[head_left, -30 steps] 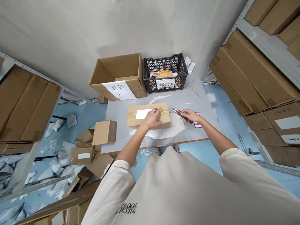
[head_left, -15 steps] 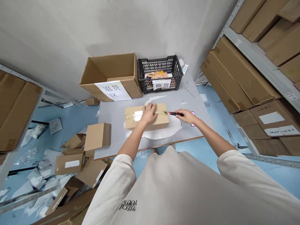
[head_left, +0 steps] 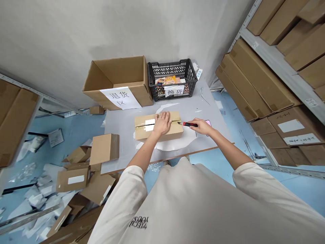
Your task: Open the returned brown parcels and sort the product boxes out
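A closed brown cardboard box [head_left: 142,133] lies lengthwise on the table, with a white label [head_left: 149,125] on its top. Along its middle seam a dark gap shows on both sides of my left hand. My left hand [head_left: 163,122] lies flat on the box top, fingers stretched toward the far edge. In my right hand [head_left: 201,126] is a red and black utility knife [head_left: 190,124]. Its blade points left and meets the seam at the box's right end. Partly behind my right hand lies a phone with a pink screen [head_left: 208,122].
Behind stand a large open carton [head_left: 122,67] with a paper sign and a black plastic crate [head_left: 172,66] holding small packets. A smaller box [head_left: 104,148] sits at the table's left edge. Shelves of cartons [head_left: 261,74] flank the right; cardboard and paper litter the floor at left.
The box's seam, taped and shiny before, now shows a dark open line. The knife has shifted slightly and still sits at the right end. My left hand stays on the box.
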`<act>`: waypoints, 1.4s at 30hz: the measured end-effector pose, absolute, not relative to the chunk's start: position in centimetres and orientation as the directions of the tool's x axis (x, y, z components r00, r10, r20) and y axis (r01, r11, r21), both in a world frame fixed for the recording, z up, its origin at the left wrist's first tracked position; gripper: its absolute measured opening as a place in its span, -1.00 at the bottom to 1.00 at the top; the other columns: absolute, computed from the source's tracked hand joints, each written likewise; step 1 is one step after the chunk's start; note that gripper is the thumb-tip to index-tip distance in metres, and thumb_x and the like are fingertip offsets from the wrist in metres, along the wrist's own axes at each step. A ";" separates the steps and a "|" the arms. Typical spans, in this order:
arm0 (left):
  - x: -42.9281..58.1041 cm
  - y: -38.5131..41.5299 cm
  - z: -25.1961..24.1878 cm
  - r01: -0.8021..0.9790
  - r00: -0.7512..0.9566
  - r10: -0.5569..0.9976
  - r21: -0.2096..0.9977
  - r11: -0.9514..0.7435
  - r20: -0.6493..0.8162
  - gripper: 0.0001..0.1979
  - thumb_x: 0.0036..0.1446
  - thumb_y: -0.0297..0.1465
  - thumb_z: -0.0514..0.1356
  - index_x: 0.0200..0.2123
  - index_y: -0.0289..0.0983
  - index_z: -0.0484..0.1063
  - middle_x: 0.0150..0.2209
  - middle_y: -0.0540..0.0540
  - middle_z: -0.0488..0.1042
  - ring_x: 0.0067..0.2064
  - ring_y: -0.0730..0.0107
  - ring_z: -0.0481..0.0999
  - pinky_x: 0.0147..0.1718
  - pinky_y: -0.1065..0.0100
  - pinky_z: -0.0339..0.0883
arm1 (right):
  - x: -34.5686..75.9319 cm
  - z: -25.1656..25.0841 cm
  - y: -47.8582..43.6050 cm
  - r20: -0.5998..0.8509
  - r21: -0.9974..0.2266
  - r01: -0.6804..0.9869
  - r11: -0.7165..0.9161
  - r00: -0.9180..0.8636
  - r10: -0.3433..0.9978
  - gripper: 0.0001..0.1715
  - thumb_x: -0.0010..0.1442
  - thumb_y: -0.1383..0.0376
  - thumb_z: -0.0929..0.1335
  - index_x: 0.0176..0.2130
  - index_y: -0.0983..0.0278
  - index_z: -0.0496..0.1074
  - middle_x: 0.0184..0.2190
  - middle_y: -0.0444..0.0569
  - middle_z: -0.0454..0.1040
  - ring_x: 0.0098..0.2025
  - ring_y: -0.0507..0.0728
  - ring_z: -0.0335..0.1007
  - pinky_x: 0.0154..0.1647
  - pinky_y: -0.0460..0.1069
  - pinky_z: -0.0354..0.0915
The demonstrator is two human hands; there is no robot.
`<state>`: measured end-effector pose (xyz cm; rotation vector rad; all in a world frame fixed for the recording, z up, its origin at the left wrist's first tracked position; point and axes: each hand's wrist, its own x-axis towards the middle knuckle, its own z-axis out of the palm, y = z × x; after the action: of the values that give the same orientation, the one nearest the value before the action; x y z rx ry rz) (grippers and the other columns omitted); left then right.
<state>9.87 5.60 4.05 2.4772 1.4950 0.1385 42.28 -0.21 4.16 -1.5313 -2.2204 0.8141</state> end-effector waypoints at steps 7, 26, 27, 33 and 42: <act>10.0 5.5 4.0 0.863 0.464 0.886 0.230 -0.449 -0.011 -0.29 0.56 -0.18 -0.09 0.65 -0.27 0.04 0.59 -0.42 0.24 0.63 -0.12 0.17 0.54 -0.19 -0.12 | 41.7 3.7 -0.2 -0.010 -0.635 0.732 0.247 -0.327 0.945 -0.48 0.51 0.07 0.38 0.34 0.09 0.62 0.05 0.10 0.64 0.07 0.32 0.58 0.16 0.13 0.46; 9.7 4.7 4.0 0.868 0.437 0.900 0.263 -0.422 0.001 -0.30 0.41 -0.26 0.09 0.56 -0.28 0.22 0.62 -0.37 0.18 0.65 -0.08 0.13 0.59 -0.14 -0.11 | 45.2 -1.7 0.2 0.032 -0.705 0.709 -0.006 0.040 0.999 -0.45 0.33 0.18 0.41 0.24 0.23 0.62 0.07 0.15 0.64 0.12 0.36 0.57 0.27 0.23 0.45; 9.6 4.7 4.0 0.860 0.432 0.901 0.285 -0.423 0.033 -0.34 0.39 -0.28 0.11 0.51 -0.27 0.30 0.60 -0.37 0.22 0.63 -0.09 0.16 0.58 -0.14 -0.10 | 45.0 -2.3 0.0 0.008 -0.706 0.707 -0.041 0.065 0.998 -0.47 0.30 0.21 0.40 0.21 0.23 0.64 0.06 0.14 0.64 0.11 0.35 0.57 0.26 0.22 0.45; 7.7 2.9 3.8 0.861 0.291 0.945 0.389 -0.327 0.150 -0.53 0.43 -0.28 0.09 0.32 -0.21 0.48 0.46 -0.34 0.43 0.53 -0.08 0.33 0.55 -0.13 -0.04 | 44.8 -5.8 -2.1 -0.136 -0.705 0.677 -0.213 0.165 0.977 -0.52 0.27 0.16 0.45 0.13 0.26 0.63 0.04 0.15 0.65 0.10 0.34 0.56 0.22 0.19 0.47; 1.9 -2.1 2.3 0.931 0.052 0.994 0.356 -0.083 0.095 -0.39 0.49 -0.14 0.08 0.50 -0.16 0.37 0.57 -0.36 0.27 0.64 -0.19 0.12 0.57 -0.26 -0.15 | 45.2 -10.1 -4.6 -0.410 -0.460 0.727 -0.510 0.335 0.848 -0.55 0.41 0.08 0.44 0.16 0.27 0.56 0.18 0.22 0.61 0.20 0.37 0.56 0.11 0.12 0.46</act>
<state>1.91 -2.14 2.35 2.1245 1.9809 0.4693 45.16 -4.64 -10.07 -2.4013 -1.4373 0.9209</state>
